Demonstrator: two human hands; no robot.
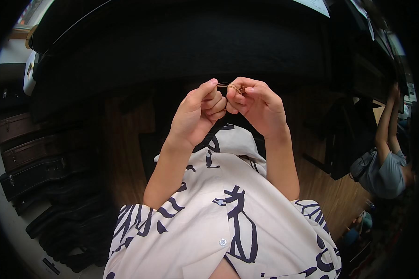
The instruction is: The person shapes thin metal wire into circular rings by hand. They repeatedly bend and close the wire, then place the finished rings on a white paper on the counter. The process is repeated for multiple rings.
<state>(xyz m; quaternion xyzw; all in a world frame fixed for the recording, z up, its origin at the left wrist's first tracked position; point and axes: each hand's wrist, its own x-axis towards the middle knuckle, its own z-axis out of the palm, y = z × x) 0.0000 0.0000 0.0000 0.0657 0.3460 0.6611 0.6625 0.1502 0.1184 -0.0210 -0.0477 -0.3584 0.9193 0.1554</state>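
Observation:
A thin gold-coloured wire [226, 84], bent in loops, spans the small gap between my two hands. My left hand [195, 111] is closed, its thumb pinching one side of the wire against the curled fingers. On the other side, my right hand [260, 104] holds the wire with bent fingers, and a small loop shows by its fingertips. Both hands are raised in front of my body, close together. Where the wire's ends lie is hidden by the fingers.
Beyond my hands stretches a black-covered surface [209, 46], with white paper [317, 5] at its far right. Several dark hard cases [32, 151] stand in a row at left. Another person [381, 172] in grey sits at right, arms stretched forward, near dark furniture [335, 139] on the wooden floor.

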